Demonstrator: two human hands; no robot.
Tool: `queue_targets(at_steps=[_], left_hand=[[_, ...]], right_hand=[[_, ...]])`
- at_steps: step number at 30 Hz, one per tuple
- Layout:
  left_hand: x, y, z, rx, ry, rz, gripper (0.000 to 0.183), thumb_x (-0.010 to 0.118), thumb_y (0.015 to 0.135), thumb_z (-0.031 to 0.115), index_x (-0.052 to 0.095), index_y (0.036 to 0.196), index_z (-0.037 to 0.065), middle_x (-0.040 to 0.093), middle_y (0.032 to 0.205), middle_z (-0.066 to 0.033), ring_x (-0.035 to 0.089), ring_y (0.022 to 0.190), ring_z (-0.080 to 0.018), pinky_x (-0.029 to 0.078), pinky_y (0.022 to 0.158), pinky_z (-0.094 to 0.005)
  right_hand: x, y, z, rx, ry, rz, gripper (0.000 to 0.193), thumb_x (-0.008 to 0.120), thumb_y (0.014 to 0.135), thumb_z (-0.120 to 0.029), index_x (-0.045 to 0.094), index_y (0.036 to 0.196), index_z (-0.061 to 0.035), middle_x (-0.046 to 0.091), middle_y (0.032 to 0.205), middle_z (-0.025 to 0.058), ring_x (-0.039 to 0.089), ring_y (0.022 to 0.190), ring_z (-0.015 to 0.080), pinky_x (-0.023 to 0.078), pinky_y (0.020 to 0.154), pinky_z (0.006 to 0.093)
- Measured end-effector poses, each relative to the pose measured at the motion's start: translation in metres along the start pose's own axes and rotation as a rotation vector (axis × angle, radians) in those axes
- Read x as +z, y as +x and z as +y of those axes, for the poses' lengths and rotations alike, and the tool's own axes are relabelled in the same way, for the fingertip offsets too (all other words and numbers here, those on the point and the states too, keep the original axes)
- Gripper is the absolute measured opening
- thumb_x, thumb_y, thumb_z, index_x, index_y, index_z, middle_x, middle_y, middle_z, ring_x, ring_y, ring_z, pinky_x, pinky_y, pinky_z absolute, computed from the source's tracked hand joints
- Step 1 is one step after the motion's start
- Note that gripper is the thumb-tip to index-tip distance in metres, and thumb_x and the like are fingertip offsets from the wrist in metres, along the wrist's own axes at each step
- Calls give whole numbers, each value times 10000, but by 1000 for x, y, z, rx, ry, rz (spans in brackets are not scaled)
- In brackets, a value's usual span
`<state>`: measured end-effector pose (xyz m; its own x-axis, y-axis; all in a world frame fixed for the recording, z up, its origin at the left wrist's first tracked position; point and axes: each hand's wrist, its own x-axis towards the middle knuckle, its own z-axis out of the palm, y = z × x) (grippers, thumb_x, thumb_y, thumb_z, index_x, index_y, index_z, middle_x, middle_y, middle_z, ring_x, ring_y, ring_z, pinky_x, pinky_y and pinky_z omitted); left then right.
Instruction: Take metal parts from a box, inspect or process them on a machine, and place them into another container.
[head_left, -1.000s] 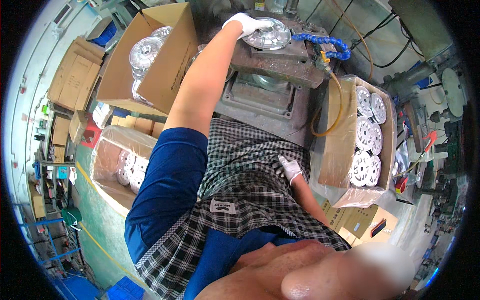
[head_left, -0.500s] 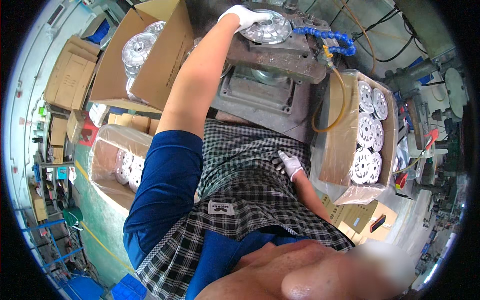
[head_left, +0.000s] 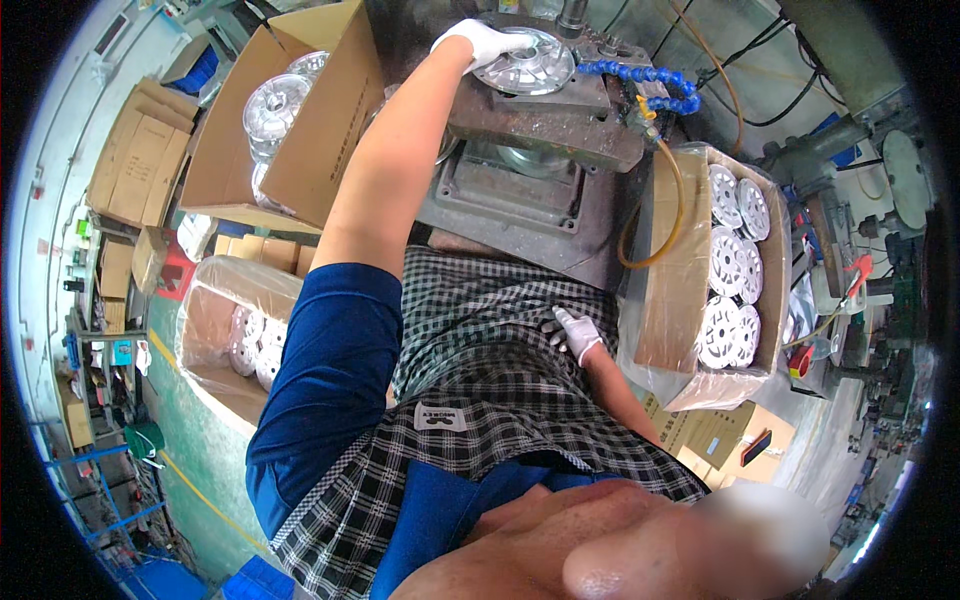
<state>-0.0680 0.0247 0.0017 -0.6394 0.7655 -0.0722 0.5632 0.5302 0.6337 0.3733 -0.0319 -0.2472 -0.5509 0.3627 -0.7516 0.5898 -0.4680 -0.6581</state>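
Observation:
My left hand (head_left: pixel 483 45), in a white glove, grips the left rim of a shiny round metal wheel disc (head_left: pixel 530 72), with its fingers reaching onto the top. The disc lies on the upper block of a grey metal press machine (head_left: pixel 560 133). A blue segmented hose (head_left: pixel 650 74) ends close to the disc's right side. Lower down, my right hand (head_left: pixel 577 334), gloved too, rests on the checked apron (head_left: pixel 480 300) with its fingers apart and nothing in them.
A tall cardboard box (head_left: pixel 345 120) with shiny discs stands left of the machine. Below it is a plastic-lined box (head_left: pixel 205 330) holding pale cut-out discs. On the right, another lined box (head_left: pixel 670 270) holds several such discs. A yellowish tube (head_left: pixel 683 200) hangs between machine and right box.
The machine and disc appear slightly lower and further left in the picture. My left hand keeps its grip on the disc, and my right hand stays on the apron.

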Motion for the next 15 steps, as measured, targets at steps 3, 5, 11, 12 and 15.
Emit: queue_targets(at_steps=[3,5,11,12,15], left_hand=[[-1,0,-1,-17,28,9,867,647,589,718,651,1039,-23,648,1034,-175,626,926,-269,466,820,-340],[1,3,-1,-40,22,-4,872,652,579,718,650,1043,-21,646,1042,-178,626,929,-270,467,820,-340],[1,4,1,-58,28,-13,894,655,565,724,640,1063,-19,647,1036,-174,625,921,-267,468,815,-338],[0,4,-1,-56,29,-8,894,655,565,724,640,1063,-19,647,1036,-174,625,921,-267,468,815,-338],[-2,0,1,-44,12,-13,908,652,564,727,634,1070,-27,649,1029,-167,624,913,-262,467,812,-333]], right_hand=[[-1,1,1,-5,-2,-14,291,489,941,-335,583,1025,-72,669,832,63,544,493,118,402,416,243],[0,1,1,1,-5,-9,296,485,942,-339,591,1019,-73,670,830,65,546,496,120,406,419,247],[-3,5,7,-41,11,0,306,492,937,-350,599,1023,-76,672,818,69,552,501,126,411,422,251],[-3,4,6,-47,10,-1,306,492,937,-350,599,1023,-76,672,818,69,552,501,126,411,422,251],[-4,1,6,-48,44,-19,304,502,933,-349,594,1025,-74,671,812,76,553,495,131,412,420,250]])
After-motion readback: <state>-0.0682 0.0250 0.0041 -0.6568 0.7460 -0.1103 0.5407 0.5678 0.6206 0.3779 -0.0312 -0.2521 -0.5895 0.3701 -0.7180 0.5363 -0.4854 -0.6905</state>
